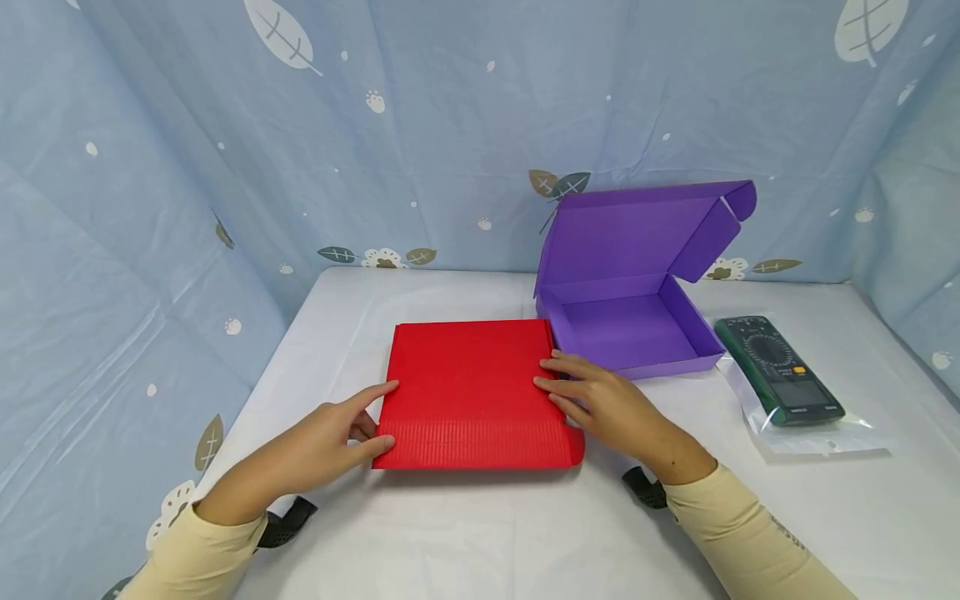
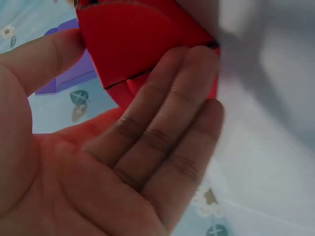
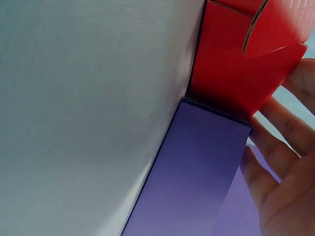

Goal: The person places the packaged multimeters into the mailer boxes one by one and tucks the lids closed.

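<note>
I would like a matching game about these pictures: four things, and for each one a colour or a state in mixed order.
Things
1. red box
2. purple box
3. meter
4. curtain

Descriptions
A. pale blue with leaf prints
B. standing open
C. touched at its left and right sides
D. dark with green edges

Pairs: 1-C; 2-B; 3-D; 4-A

On table (image 1: 450, 542), box (image 1: 468, 375) between hands (image 1: 318, 450)
</note>
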Tool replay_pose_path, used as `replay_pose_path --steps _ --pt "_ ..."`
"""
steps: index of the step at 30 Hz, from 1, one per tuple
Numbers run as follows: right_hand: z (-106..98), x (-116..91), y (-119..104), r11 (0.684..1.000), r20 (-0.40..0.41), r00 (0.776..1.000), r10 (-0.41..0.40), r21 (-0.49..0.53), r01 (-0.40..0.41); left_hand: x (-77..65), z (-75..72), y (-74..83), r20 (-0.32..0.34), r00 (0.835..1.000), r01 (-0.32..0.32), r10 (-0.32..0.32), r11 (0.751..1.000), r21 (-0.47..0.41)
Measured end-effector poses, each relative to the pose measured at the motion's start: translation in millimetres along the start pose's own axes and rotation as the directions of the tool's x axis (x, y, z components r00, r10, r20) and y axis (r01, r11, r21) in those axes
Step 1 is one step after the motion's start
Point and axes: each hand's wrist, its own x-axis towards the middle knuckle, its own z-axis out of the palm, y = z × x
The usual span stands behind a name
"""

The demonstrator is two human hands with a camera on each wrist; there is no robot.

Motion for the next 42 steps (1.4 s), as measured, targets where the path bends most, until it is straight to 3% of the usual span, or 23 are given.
replay_pose_path --steps 6,14,29,33,37,42 --pt "-0.8 1.0 0.7 1.0 0.007 1.0 -0.018 -0.011 0.019 14.4 -6.0 4.8 0.017 1.0 0.005 -0.006 0.998 0.068" --pt "-4.2 -0.2 -1.9 1.0 -0.02 1.0 -0.022 -0.022 0.022 31.0 -12.7 6.3 0.054 0.997 0.057 -0.06 0.997 0.05" --pt "-14.3 -2.3 -6.7 1.0 -0.024 1.0 0.009 0.008 -0.009 33.5 -14.9 4.3 0.058 0.997 0.06 -0.06 0.998 0.005" --pt "-29.1 -5.1 -11.3 0.989 0.107 0.991 0.076 0.12 -0.088 33.6 -15.0 3.9 0.059 0.996 0.06 -0.06 0.998 -0.001" --pt "-39.3 -6.8 -13.8 0.961 0.283 0.95 0.132 0.197 -0.192 33.6 -15.1 3.5 0.057 0.996 0.071 -0.071 0.997 -0.003" --pt "-42.5 -7.0 -16.7 0.953 0.36 0.926 0.117 0.222 -0.207 33.8 -15.2 3.4 0.052 0.996 0.076 -0.076 0.997 -0.006"
